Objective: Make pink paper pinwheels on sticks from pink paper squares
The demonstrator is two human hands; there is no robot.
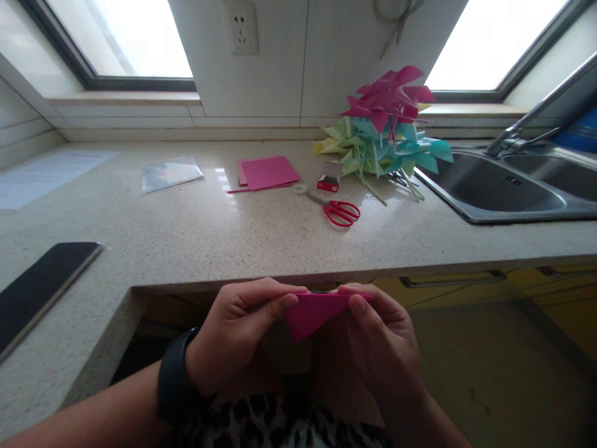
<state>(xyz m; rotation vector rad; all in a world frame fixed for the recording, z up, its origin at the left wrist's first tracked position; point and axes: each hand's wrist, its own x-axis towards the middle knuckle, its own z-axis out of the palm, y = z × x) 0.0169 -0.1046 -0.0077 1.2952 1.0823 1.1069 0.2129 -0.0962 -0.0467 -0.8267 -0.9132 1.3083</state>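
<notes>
Between my two hands, just in front of the counter's edge, is a folded sheet of pink paper (313, 314). My left hand (242, 323) pinches its left end between thumb and fingers, with a dark watch on that wrist. At the other end, my right hand (380, 330) grips the paper in the same way. A straight fold runs along the top, and a corner hangs down below. On the counter beyond lie a stack of pink paper squares (273, 173) and red-handled scissors (342, 213).
Paper pinwheels (387, 124) in pink, yellow, green and blue are heaped by the sink (494, 183). A small red box (329, 178) and a tape roll (300, 189) are near the scissors. Leftward lie a clear packet (171, 173), a printed sheet (51, 173) and a dark flat object (44, 286).
</notes>
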